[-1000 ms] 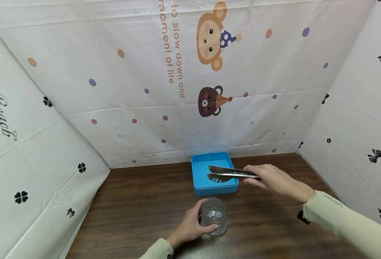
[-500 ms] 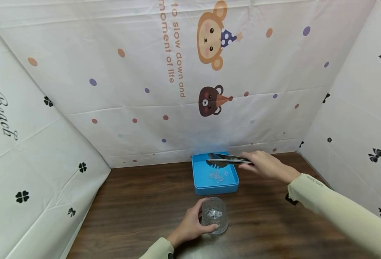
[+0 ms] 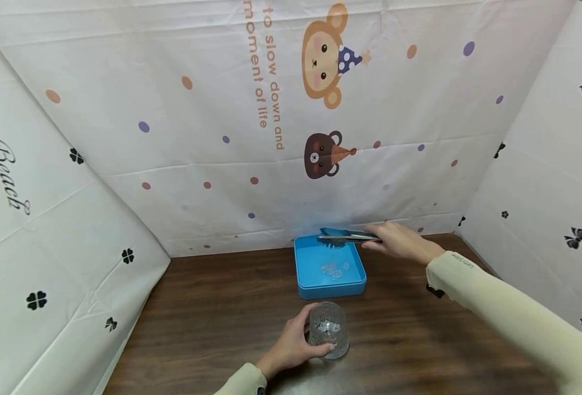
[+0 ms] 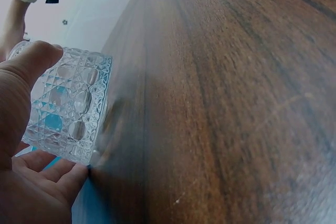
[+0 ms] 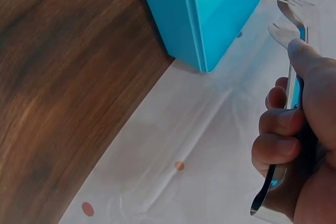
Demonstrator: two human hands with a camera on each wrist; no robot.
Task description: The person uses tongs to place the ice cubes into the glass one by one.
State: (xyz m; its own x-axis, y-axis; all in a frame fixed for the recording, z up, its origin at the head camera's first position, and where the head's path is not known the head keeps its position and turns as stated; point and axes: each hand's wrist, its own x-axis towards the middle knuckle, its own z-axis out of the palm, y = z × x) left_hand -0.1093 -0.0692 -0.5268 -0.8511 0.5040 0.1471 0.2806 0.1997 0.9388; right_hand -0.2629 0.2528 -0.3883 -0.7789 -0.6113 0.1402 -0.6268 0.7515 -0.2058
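Observation:
My left hand (image 3: 291,345) holds a clear textured glass (image 3: 328,330) upright on the table, thumb on one side and fingers round the other. Some clear pieces show inside the glass. In the left wrist view the glass (image 4: 68,100) has a faceted pattern. My right hand (image 3: 399,241) grips metal tongs (image 3: 342,237) above the far side of a blue box (image 3: 333,291). Several clear ice-like pieces (image 3: 333,270) lie in the box, apart from the tongs. In the right wrist view the fingers curl round the tongs (image 5: 294,93), whose tips stand slightly apart.
The dark wooden table (image 3: 212,307) carries the box near its back edge. A white printed cloth (image 3: 212,109) hangs behind, and more cloth walls stand at the left and right.
My right hand has moved the tongs back and up, away from the clear pieces, uncovering them in the box. My left hand and the glass have stayed in place.

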